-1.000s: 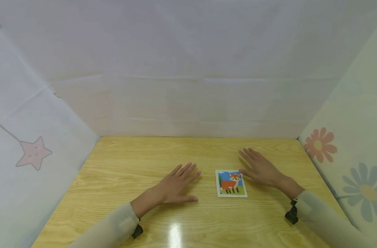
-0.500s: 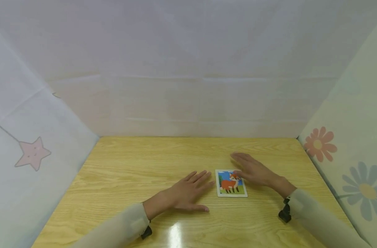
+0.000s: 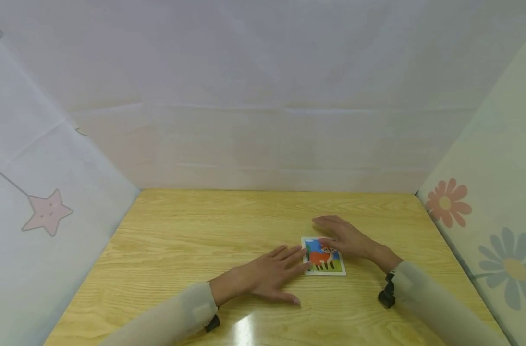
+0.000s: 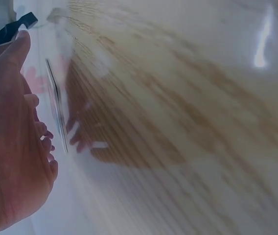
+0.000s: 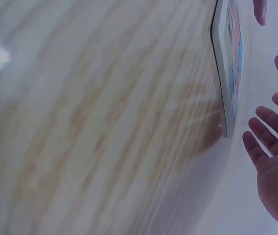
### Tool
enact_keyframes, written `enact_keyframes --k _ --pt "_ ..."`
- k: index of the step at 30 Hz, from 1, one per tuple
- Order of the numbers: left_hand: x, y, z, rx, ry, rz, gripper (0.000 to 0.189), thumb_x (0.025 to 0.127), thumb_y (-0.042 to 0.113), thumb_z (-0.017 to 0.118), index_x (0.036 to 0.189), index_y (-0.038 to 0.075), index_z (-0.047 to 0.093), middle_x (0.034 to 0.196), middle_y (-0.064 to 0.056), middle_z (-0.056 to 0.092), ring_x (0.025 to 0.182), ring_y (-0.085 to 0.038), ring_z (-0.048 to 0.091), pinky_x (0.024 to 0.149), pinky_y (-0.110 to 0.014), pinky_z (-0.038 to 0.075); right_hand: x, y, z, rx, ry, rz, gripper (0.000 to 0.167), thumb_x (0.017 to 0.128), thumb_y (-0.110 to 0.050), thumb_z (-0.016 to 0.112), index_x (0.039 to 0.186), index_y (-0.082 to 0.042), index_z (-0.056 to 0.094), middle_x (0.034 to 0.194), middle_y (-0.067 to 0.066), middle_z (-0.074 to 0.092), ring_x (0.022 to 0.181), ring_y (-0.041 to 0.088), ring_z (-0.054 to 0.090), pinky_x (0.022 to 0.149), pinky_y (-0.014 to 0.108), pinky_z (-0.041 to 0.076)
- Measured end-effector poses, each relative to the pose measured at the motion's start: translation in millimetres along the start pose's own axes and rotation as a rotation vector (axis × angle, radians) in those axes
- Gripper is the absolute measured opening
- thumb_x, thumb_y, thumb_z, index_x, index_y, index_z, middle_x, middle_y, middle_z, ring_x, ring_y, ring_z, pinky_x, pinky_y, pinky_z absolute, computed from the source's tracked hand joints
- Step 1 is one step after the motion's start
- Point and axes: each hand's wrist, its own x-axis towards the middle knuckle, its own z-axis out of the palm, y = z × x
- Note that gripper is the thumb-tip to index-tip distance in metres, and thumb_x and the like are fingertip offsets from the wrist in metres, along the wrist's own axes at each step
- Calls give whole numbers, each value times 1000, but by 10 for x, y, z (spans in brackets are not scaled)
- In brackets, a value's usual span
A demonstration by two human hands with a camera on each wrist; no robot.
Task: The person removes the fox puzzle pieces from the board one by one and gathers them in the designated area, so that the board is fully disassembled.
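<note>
Two bare hands, the left hand (image 3: 270, 275) with its fingers spread and the right hand (image 3: 350, 239) with its fingers extended, hover released above a glossy, yellow wood-grain surface (image 3: 180, 235). Between and just beneath them lies a thin, square, white-bordered picture panel (image 3: 325, 266) of an orange fox, the left fingertips over its left edge, the right thumb over its upper part. Well beyond both hands rises a pale, creased backdrop (image 3: 263, 96).
</note>
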Motion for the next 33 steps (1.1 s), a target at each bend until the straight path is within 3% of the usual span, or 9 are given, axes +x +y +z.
enact_keyframes --k 6,16,26,33 --pt "44 35 -13 20 -14 26 95 101 82 28 172 22 12 178 -14 8 165 -31 9 132 -49 14 67 -6 25 40 13 -37 58 104 -27 71 154 -3 54 153 19 56 140 41 54 109 65 47" --pt "119 75 11 42 -32 62 94 101 82 28 173 26 7 179 -10 4 165 -27 3 133 -47 12 152 76 70 115 12 -105 48 103 -22 73 144 1 62 140 15 66 115 29 68 94 53 58" --pt "149 121 -39 65 -43 76 94 101 82 30 173 24 12 179 -11 5 165 -27 4 133 -46 13 221 80 77 178 -42 -129 38 100 -18 77 135 -3 69 129 7 71 114 23 69 97 48 59" --pt "171 129 -16 63 -59 76 94 101 82 28 172 25 8 179 -10 2 165 -26 1 133 -44 11 281 44 84 196 -56 -179 29 99 -13 77 126 -2 74 121 9 73 109 26 70 94 51 59"
